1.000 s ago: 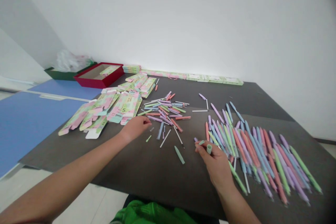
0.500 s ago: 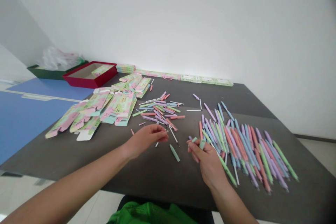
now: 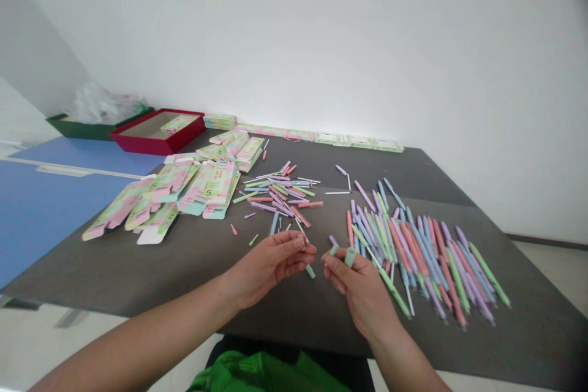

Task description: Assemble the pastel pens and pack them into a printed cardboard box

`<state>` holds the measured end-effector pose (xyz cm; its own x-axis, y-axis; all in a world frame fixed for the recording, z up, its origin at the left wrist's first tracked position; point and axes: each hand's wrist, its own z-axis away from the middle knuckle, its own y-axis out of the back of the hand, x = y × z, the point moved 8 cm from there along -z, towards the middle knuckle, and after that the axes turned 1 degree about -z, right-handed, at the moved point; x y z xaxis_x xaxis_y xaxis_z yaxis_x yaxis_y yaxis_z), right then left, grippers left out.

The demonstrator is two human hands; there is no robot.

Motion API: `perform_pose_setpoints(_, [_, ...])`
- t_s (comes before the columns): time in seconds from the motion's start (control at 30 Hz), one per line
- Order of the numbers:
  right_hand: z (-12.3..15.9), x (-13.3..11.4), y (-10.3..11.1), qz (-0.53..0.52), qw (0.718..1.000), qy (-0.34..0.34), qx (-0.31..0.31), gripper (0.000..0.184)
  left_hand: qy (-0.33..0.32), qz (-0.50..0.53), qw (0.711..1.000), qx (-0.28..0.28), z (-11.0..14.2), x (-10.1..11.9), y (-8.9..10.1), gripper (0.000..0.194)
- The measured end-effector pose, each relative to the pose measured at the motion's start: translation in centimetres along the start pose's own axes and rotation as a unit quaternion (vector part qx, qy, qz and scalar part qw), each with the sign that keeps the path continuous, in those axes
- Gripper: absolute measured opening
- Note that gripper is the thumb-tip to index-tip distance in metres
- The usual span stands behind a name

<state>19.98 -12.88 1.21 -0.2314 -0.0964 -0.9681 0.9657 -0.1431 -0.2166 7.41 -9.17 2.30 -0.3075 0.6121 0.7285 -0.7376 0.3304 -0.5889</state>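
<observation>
Dark table [image 3: 184, 272]: flat printed cartons [image 3: 209, 191] on the left — loose pen parts [image 3: 275, 196] at centre, just beside them — assembled pens [image 3: 427, 260] on the right. Behind: open box [image 3: 138, 143] at far left corner, more cartons [image 3: 316, 136] along back edge.

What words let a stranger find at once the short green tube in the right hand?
Start at the dark table. Near its front edge, the right hand is next to the large pile of pastel pens. Between its fingers stands a short pale green tube, thicker than the small green piece beside it.
</observation>
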Motion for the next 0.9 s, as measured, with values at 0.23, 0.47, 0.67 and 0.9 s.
perform_pose_setpoints(0.23, [0.4, 0.3, -0.7, -0.018, 1.0, -0.019, -0.006, 0.021, -0.054, -0.037, 0.998, 0.008, 0.4, 0.8, -0.8, 0.008])
perform_pose_setpoints(0.47, [1.0, 0.7, -1.5, 0.0, 0.998, -0.043, -0.043, 0.02, -0.066, -0.143, 0.98, -0.119, 0.2, 0.6, -3.6, 0.01])
perform_pose_setpoints(0.67, [0.9, 0.8, -1.5, -0.022, 0.999, -0.043, -0.015, 0.019, -0.081, -0.129, 0.987, -0.053, -0.2, 1.0, -2.7, 0.01])
perform_pose_setpoints(0.9, [0.8, -0.6, 0.8, -0.103, 0.986, 0.083, 0.106, 0.011, -0.068, 0.096, 0.992, 0.035, 0.0, -0.2, -0.8, 0.006])
